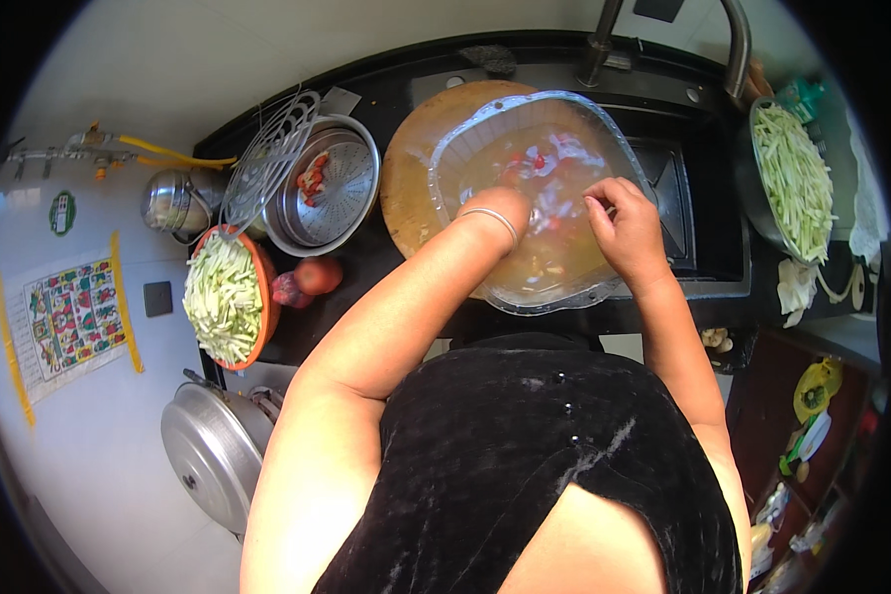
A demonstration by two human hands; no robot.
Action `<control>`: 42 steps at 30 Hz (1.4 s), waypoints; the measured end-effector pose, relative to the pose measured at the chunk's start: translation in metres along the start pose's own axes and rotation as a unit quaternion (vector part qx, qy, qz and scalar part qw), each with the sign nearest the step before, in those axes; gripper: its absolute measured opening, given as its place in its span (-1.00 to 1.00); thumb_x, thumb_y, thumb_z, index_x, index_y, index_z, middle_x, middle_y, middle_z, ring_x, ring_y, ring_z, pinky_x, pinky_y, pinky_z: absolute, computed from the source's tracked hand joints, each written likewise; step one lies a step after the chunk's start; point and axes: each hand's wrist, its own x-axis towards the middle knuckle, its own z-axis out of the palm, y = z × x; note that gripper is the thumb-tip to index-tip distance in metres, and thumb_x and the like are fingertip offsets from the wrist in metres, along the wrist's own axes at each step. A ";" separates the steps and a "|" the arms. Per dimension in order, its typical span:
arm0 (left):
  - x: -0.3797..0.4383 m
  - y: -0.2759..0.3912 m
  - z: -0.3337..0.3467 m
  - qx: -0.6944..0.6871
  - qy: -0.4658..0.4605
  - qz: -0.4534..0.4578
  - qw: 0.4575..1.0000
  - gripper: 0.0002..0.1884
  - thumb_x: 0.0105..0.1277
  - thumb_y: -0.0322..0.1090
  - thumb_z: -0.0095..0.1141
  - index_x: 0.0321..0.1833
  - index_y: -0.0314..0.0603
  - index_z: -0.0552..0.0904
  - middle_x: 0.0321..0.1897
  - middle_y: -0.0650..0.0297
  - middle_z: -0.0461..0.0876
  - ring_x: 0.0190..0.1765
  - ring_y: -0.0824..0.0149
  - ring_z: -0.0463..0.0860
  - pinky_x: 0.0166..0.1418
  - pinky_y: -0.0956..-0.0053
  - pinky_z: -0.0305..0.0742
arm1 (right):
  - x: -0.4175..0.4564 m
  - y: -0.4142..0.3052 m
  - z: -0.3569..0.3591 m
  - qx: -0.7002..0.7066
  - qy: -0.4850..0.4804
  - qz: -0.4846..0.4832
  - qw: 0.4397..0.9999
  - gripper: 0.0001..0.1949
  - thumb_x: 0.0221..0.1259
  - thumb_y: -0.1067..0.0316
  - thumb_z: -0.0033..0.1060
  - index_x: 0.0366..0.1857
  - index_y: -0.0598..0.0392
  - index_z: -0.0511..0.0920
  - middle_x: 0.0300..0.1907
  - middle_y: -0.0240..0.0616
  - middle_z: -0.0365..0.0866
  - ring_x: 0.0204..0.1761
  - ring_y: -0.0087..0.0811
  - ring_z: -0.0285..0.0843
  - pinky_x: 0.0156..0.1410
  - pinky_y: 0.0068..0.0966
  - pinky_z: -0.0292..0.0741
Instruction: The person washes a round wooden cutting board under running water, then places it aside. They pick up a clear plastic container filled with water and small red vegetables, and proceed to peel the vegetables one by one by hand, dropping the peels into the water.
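Observation:
A clear plastic basin (453, 141) of cloudy water stands partly on a round wooden board (408, 185) and reaches over the sink's edge. Small red and pale pieces (557, 152) lie in the water. My left hand (499, 208), with a bangle at the wrist, dips into the basin; its fingers are hidden under the water. Over the basin's right side is my right hand (624, 223), its thumb and fingertips close together; whether something small is between them cannot be told.
Left of the board, a steel strainer (341, 193) holds red pieces, beside a wire rack (267, 171), an orange bowl (267, 289) of cut green strips and reddish round produce (318, 276). To the right are the sink (720, 245), a faucet (739, 44) and another bowl (750, 163) of green strips.

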 end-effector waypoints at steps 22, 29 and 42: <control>-0.044 0.002 -0.001 -0.779 0.041 0.110 0.616 -0.75 0.22 -0.39 0.35 -0.08 -0.26 0.64 -0.25 0.30 0.67 -0.23 0.47 0.61 -0.09 0.56 0.53 | 0.002 -0.020 0.007 0.338 -0.082 0.126 0.929 -0.92 0.19 0.47 0.25 -0.28 0.19 0.62 -0.33 -0.37 0.67 -0.29 -0.65 0.57 -0.16 -0.62 0.52; -0.048 0.009 -0.007 -0.710 0.096 0.129 0.685 -0.77 0.24 -0.39 0.33 -0.09 -0.29 0.63 -0.27 0.26 0.69 -0.19 0.44 0.64 -0.05 0.54 0.56 | 0.002 -0.019 0.009 0.303 -0.048 0.108 0.946 -0.87 0.18 0.37 0.29 -0.30 0.20 0.62 -0.35 -0.38 0.67 -0.29 -0.63 0.58 -0.16 -0.63 0.52; -0.051 0.007 -0.006 -0.789 0.019 0.104 0.605 -0.77 0.34 -0.33 0.24 -0.07 -0.32 0.58 -0.22 0.23 0.67 -0.20 0.45 0.65 -0.11 0.57 0.62 | 0.002 -0.019 0.001 0.367 -0.119 0.162 0.908 -0.85 0.22 0.33 0.29 -0.27 0.19 0.61 -0.32 -0.42 0.65 -0.28 -0.68 0.54 -0.15 -0.68 0.48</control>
